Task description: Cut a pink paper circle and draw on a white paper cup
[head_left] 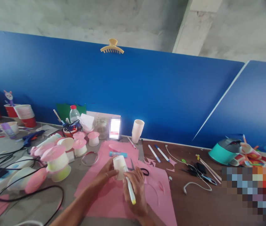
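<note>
My left hand is wrapped round a small white paper cup from its left side. In my right hand is a white marker pen with a yellow end; its other end points at the cup, and whether the tip touches is hidden by my fingers. Both hands are above pink paper on the table. Beside my right hand lie scissors with black handles, partly covered by it. Just behind the cup is a blue tube.
Several white cups with pink paper tops stand at the left, near black cables. A stack of pale cups stands at the blue partition. Markers, a white cable and a teal container are at the right.
</note>
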`<state>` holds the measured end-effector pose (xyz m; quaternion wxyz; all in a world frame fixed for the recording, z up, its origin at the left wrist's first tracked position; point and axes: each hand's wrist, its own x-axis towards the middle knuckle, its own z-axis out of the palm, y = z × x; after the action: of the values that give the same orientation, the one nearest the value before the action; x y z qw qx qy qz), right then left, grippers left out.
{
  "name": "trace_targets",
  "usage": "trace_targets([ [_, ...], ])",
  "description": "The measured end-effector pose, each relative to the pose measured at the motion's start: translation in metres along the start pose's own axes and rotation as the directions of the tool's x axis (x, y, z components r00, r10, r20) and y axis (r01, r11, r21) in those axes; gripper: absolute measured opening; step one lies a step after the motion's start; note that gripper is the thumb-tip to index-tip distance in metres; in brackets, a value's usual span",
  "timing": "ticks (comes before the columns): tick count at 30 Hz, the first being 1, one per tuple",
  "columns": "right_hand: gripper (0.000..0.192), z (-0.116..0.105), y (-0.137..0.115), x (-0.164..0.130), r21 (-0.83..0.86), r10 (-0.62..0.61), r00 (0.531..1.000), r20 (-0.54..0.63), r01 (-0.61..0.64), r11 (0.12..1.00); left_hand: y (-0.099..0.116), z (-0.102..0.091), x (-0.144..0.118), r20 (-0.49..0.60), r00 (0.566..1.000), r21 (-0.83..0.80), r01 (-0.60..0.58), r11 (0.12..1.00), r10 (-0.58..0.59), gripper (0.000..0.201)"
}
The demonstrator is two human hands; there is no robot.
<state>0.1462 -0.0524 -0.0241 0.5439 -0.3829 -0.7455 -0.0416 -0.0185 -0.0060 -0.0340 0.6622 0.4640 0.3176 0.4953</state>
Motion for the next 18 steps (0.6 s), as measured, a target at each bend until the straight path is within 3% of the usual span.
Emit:
trace_targets([
  [6, 0.022, -0.003, -0.012, 0.001, 0.07, -0.053, 0.997, 0.056, 0.049, 0.996, -0.005, -0.004, 0.003, -0.021, 1.0, 0.019, -0.011, 1.0, 0.012, 0.082],
  [14, 0.019, 0.0, 0.008, -0.001, 0.001, 0.014, 1.0, 0.001, -0.014, 1.0, 0.007, 0.005, -0.002, -0.018, 1.0, 0.039, 0.024, 0.999, -0.023, 0.074],
  [18, 0.019, 0.0, 0.001, -0.001, -0.008, -0.001, 1.0, 0.006, 0.001, 1.0, 0.002, 0.002, -0.002, -0.027, 1.0, 0.022, -0.001, 1.0, 0.002, 0.073],
])
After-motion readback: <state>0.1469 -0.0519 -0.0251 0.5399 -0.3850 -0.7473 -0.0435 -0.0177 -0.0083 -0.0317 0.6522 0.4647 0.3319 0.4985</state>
